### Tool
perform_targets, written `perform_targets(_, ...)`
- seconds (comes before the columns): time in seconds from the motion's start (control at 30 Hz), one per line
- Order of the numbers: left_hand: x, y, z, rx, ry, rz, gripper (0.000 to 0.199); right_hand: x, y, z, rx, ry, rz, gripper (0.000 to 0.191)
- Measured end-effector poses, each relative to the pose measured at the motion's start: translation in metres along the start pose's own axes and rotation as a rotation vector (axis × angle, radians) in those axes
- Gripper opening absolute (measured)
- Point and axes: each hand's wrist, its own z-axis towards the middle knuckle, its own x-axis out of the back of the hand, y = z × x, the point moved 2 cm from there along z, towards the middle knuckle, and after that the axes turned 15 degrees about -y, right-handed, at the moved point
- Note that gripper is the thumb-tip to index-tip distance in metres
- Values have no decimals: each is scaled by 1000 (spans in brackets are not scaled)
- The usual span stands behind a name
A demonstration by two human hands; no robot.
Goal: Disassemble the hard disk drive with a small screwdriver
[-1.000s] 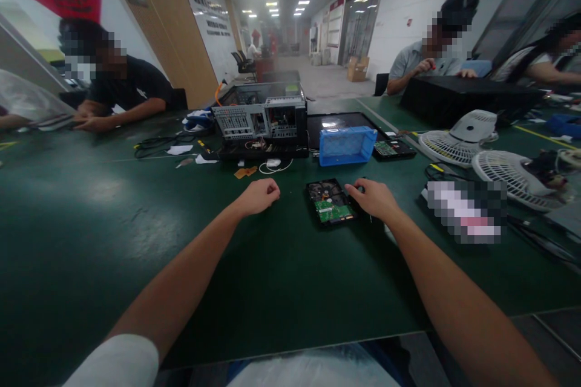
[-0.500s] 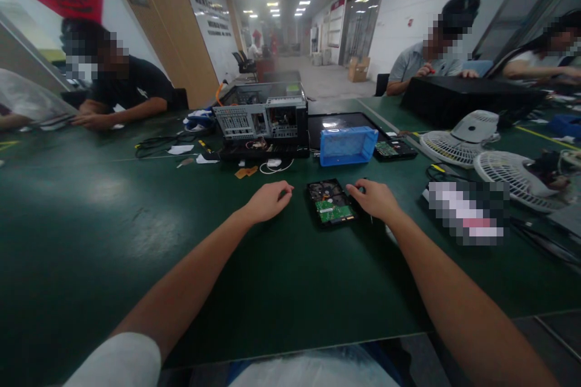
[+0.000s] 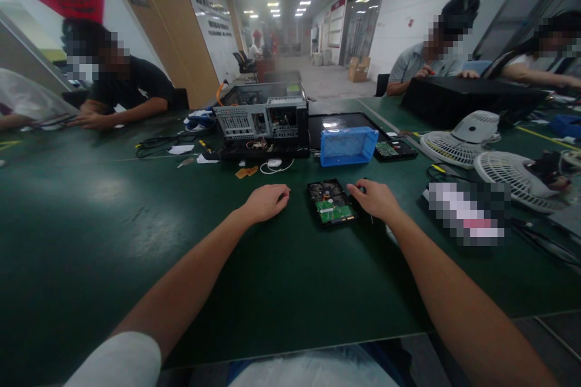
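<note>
A hard disk drive (image 3: 329,193) lies on the green table between my hands, its green circuit board facing up. My left hand (image 3: 267,202) rests on the table left of the drive, apart from it. Its fingers are curled in, and I see nothing held in them. Close by the drive's right edge is my right hand (image 3: 374,198), fingers closed on a slim tool that looks like a screwdriver (image 3: 372,219). Only a thin metal end shows below the hand; the palm hides most of the tool.
Beyond the drive stand an opened computer case (image 3: 261,121) and a blue plastic bin (image 3: 348,148). Another circuit board (image 3: 394,149) lies right of the bin. White fan parts (image 3: 454,146) and cables occupy the right side. Co-workers sit across the table on both sides.
My left hand has drawn slightly left, and its fingers have curled in more. My right hand and the hard disk drive stay in place.
</note>
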Motion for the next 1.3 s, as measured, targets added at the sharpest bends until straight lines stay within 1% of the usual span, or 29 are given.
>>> perform_targets(0.1,4,-5,-2,82,24,-5,23,-1,1,1,6,2,6,53)
perform_targets(0.17,6,-5,-2,101,39,-18,24,-1,1,1,10,4,7,53)
perform_targets(0.23,4,-2,-1,68,41,-26,23,-1,0,0,13,6,1,52)
perform_targets(0.33,0,4,1,-19,33,-24,22,0,-1,0,11,8,-8,51)
perform_targets(0.4,-3,5,2,-46,39,-16,22,-1,-1,0,9,7,-11,51)
perform_targets(0.63,-4,-5,2,-11,56,-6,20,0,-2,-1,4,2,-8,52)
perform_targets(0.73,-1,-3,1,-3,73,-17,22,1,-3,-2,5,4,-11,51)
perform_targets(0.93,1,5,-2,-59,47,-107,24,2,-3,-2,7,1,-13,51)
perform_targets(1.1,0,0,-2,-21,42,-161,24,2,-3,-2,6,-18,1,51)
perform_targets(1.3,3,-3,-3,31,35,-134,25,1,-1,0,2,-8,-2,51)
